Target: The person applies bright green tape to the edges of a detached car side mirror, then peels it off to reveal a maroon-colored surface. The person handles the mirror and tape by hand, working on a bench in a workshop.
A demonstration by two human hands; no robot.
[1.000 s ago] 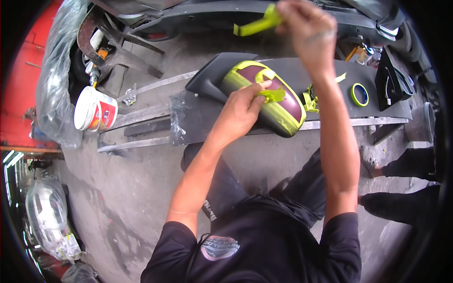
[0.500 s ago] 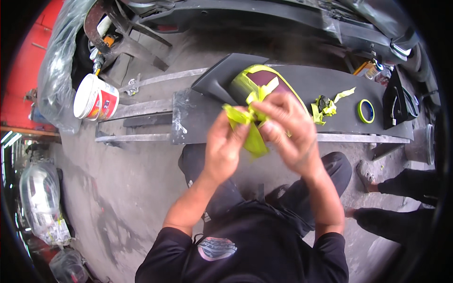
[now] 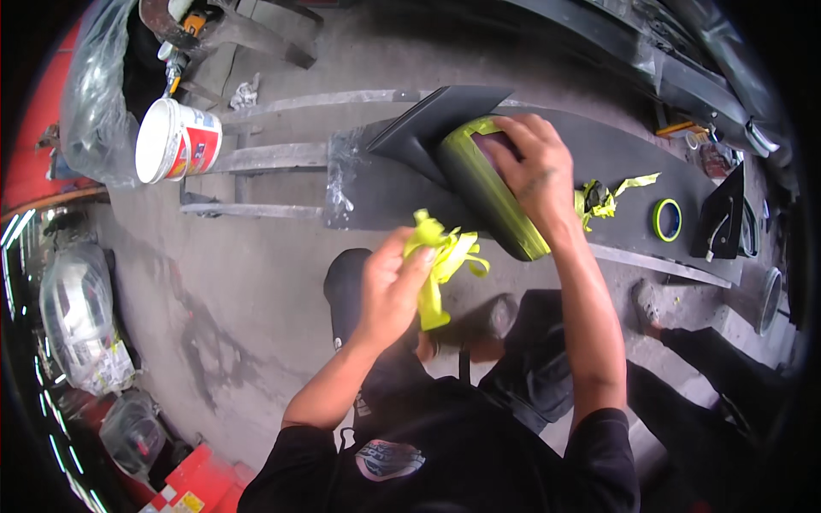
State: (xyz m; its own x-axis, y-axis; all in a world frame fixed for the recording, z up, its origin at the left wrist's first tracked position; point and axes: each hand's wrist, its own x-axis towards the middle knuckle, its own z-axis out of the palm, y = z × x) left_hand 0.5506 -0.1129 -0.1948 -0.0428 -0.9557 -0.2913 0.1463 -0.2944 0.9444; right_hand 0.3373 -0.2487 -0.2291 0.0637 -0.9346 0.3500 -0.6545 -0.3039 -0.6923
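Left hand point(image 3: 393, 289) pinches one tape bunch point(image 3: 446, 256), apart from right hand point(image 3: 540, 171), which touches one mirror housing point(image 3: 489, 192), grip unclear. On surface point(image 3: 616, 150): one tape roll point(image 3: 658, 223), one tape clump point(image 3: 608, 207).

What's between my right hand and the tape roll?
In the head view, crumpled yellow-green tape lies on the dark board between your right hand and the roll.

My remote feed looks steeply down from the wearer's head through the left fisheye. The black shirt point(image 3: 487, 449) sits nearest, at six o'clock; the left hand point(image 3: 393, 289) and right hand point(image 3: 542, 171) flank mid-view, with the bench point(image 3: 380, 190) farther off toward one o'clock.
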